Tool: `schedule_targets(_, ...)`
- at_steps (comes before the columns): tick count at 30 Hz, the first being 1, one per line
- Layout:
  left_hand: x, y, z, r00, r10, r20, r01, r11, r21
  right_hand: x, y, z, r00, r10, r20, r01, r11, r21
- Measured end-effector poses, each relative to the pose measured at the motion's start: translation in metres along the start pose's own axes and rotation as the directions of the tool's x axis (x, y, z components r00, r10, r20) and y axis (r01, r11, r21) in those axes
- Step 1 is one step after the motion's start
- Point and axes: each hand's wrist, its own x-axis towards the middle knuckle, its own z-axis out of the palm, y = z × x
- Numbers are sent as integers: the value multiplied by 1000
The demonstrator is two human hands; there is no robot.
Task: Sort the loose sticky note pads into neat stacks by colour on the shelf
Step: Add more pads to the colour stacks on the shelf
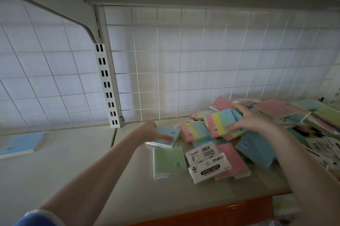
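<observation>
A: Where are the hands sitting right now?

B: The left hand [156,133] is gripping a blue sticky note pad [168,136], thumb lying across its top face, just at the nine o'clock edge of the loose pile [257,133]. The right hand [255,120] is pinching a rainbow-striped pad [223,124], fingers over its far edge and thumb under the near one, lifting it above the heap.

A: And where is a blue pad supposed to be going?

B: There is already a single blue pad [20,143] lying flat on the shelf [73,161], well apart from the pile, far out at nine o'clock from the left hand. I am reading that as the start of the blue stack.

A: So which hand is nearer to it?

B: The left one, clearly. The right hand is sitting at three o'clock of the left, over the pile, so it would be reaching across. The move, as I judge it, is turning on a sideways carry toward nine o'clock, past the slotted upright [108,86].

A: Anything about alignment?

B: The resting blue pad is looking skewed to the shelf front, while the held pad is tilting slightly. Squaring the edges will be mattering on set-down. A green pad [170,161] is lying at six o'clock of the left hand, not touched.
</observation>
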Motion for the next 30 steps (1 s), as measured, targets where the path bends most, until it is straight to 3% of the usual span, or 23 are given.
schedule_targets(10, 0, 4, -6, 995, -94, 34, 96, 993, -61, -7, -16, 4, 997, -65, 40, 73, 966, -248)
schedule_targets(16, -3, -5, -7, 1000, 7, 21, -1, 964, -267, -4, -9, 12, 962, -247, -119, 206, 938, -278)
schedule_targets(23, -17, -7, -19, 978, 86, -190, -162, 888, -431, -15, 1, 19, 909, -376, -179, 374, 926, -42)
schedule_targets(30, -29, -14, -21, 991, 99, -84, -129, 831, -541, -14, 9, 20, 926, -348, -145, 349, 937, -22)
